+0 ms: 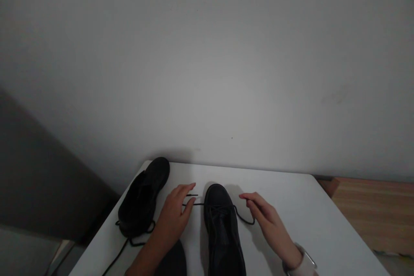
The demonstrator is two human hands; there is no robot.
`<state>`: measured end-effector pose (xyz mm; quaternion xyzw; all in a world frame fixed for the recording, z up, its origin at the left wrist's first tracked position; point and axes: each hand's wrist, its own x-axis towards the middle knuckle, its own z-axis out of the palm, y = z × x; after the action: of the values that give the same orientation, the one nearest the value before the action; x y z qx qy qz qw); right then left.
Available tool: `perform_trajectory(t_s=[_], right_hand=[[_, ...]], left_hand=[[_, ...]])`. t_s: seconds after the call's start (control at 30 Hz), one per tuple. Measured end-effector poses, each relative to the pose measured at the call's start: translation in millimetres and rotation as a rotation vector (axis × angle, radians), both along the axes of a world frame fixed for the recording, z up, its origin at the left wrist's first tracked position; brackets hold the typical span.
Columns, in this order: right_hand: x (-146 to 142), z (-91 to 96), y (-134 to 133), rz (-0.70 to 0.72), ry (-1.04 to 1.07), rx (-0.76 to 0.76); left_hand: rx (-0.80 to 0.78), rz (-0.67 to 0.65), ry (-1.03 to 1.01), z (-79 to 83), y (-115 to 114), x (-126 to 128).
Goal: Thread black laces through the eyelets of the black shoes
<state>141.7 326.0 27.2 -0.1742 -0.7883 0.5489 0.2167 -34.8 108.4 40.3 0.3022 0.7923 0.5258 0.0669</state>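
Observation:
A black lace-up shoe [217, 196] lies on the white table, toe toward the wall, with its shoelace [199, 204] running out on both sides. My left hand [176, 207] is left of the toe, thumb and forefinger apart. In that gap a thin dark lace end shows; whether it touches the fingers I cannot tell. To the right of the shoe, my right hand [263, 213] has its thumb and fingers pinched together. The right part of the lace dips and rises to these fingers, which cover its end.
A second black shoe [137, 200] stands at the table's left edge, its lace trailing toward me. A dark rounded shape [174, 261] is partly behind my left forearm. The white table [278, 181] meets a grey wall; wooden furniture [375, 207] is at right.

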Motion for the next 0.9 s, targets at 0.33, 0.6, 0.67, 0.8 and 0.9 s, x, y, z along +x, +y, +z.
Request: perform_trajectory(t_s=[0.33, 0.6, 0.67, 0.8, 0.9], right_hand=[[12.2, -18.4, -14.9, -0.013, -0.006, 0.055], [16.3, -19.0, -19.0, -0.017, 0.036, 0.149], [14.8, -18.9, -19.8, -0.014, 0.050, 0.163], [10.8, -22.1, -23.7, 0.002, 0.071, 0.169], [8.3, -27.5, -27.6, -0.016, 0.095, 0.139]], left_hand=[[-0.336, -0.281, 0.237, 21.5, 46.8, 78.6], [-0.303, -0.181, 0.277, 0.9, 53.7, 90.1], [-0.288, -0.197, 0.279, 0.3, 51.7, 90.1], [-0.243, -0.246, 0.287, 0.1, 49.2, 87.4], [-0.215, -0.291, 0.290, -2.7, 48.4, 83.9]])
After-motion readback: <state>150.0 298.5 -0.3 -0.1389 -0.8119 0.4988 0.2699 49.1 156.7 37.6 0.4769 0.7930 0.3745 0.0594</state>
